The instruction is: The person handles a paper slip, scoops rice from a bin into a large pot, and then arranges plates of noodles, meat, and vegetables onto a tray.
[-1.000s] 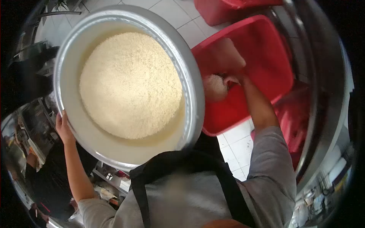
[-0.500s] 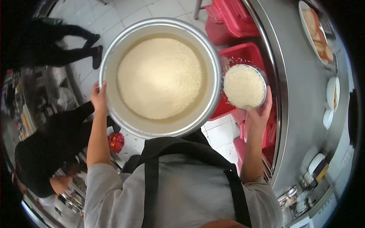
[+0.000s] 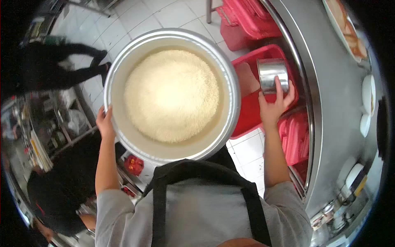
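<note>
A large round metal pot [image 3: 117, 131] holds a wide mound of pale rice [image 3: 173, 94]. My left hand [image 3: 105, 122] grips the pot's rim at its left side. On the right, my right hand [image 3: 277, 101] has its fingers around a small steel bowl [image 3: 272, 74], which is tipped so that its shiny outer side shows. The bowl is over the open red bin [image 3: 251, 115], where a pale patch [image 3: 248, 78] lies. What is inside the bowl is hidden.
A steel counter [image 3: 329, 123] runs along the right with a long dish [image 3: 347, 33] and white bowls [image 3: 368, 94]. Lidded red bins [image 3: 257, 18] stand below its edge. Two people in dark clothes [image 3: 61, 181] are at the left, near shelves.
The small bowl, earlier upright and heaped with rice, has been tipped over, and its rice no longer shows. My right hand has turned with it. The view has shifted slightly.
</note>
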A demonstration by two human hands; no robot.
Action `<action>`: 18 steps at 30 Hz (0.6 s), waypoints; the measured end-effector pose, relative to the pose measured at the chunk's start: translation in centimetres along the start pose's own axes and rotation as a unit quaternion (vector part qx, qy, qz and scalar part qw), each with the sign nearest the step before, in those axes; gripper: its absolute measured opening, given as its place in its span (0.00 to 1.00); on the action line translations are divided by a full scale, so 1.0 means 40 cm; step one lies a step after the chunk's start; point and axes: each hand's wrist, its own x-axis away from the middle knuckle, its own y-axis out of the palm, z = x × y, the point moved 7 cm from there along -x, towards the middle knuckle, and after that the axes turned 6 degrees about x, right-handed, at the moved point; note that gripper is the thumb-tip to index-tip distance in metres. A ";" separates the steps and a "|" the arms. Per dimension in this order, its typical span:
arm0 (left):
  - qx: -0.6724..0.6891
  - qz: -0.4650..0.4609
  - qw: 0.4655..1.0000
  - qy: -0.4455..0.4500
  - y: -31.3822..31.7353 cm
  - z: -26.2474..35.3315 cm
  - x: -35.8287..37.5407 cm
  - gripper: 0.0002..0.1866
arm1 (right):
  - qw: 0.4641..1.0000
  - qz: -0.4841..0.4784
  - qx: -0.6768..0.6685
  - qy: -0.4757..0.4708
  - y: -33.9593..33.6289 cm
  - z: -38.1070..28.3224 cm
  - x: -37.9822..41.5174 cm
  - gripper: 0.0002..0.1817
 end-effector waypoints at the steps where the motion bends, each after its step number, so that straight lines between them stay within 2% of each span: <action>1: 0.014 -0.029 0.999 0.002 0.005 0.010 -0.001 0.21 | 0.999 -0.003 0.024 0.035 0.081 0.130 0.011 0.40; 2: -0.027 0.021 0.999 0.006 -0.021 -0.012 -0.026 0.21 | 0.998 -0.008 0.035 0.055 0.181 0.261 0.026 0.41; 3: -0.011 0.001 1.000 0.014 -0.016 -0.001 -0.029 0.21 | 0.994 -0.056 0.070 0.064 0.288 0.375 0.041 0.42; 4: -0.052 0.021 0.998 0.028 -0.020 0.015 -0.037 0.18 | 0.981 -0.099 0.112 0.122 0.406 0.484 0.060 0.42; 5: -0.037 -0.003 0.998 0.049 -0.059 -0.030 -0.096 0.17 | 0.963 -0.153 0.126 0.180 0.529 0.599 0.081 0.40; 6: 0.001 0.023 1.000 0.018 -0.065 -0.037 -0.109 0.16 | 0.946 -0.160 0.085 0.270 0.677 0.780 0.121 0.38; 7: -0.021 0.000 0.999 0.028 -0.040 -0.008 -0.109 0.16 | 0.932 -0.186 0.097 0.295 0.750 0.846 0.154 0.36; 8: -0.051 0.050 0.997 0.012 -0.002 0.030 -0.078 0.17 | 0.917 -0.214 0.109 0.318 0.821 0.907 0.187 0.35; 9: -0.065 0.031 0.997 0.030 -0.035 0.014 -0.117 0.21 | 0.910 -0.261 0.171 0.273 0.813 0.836 0.160 0.34; 10: -0.076 -0.012 0.996 0.047 -0.046 0.010 -0.135 0.21 | 0.897 -0.302 0.234 0.222 0.819 0.788 0.158 0.33; 11: -0.049 -0.025 0.998 0.040 -0.039 0.020 -0.140 0.17 | 0.900 -0.284 0.258 0.206 0.887 0.829 0.183 0.32; 13: -0.082 -0.014 0.996 0.029 -0.065 0.016 -0.158 0.20 | 0.904 -0.242 0.302 0.180 1.012 0.889 0.239 0.32; 16: -0.200 -0.017 0.974 0.103 -0.034 0.043 -0.123 0.20 | 0.875 -0.354 0.322 0.072 1.172 0.845 0.331 0.28; 18: -0.265 -0.028 0.952 0.149 0.014 0.066 -0.095 0.20 | 0.896 -0.385 0.218 0.026 1.257 0.807 0.433 0.29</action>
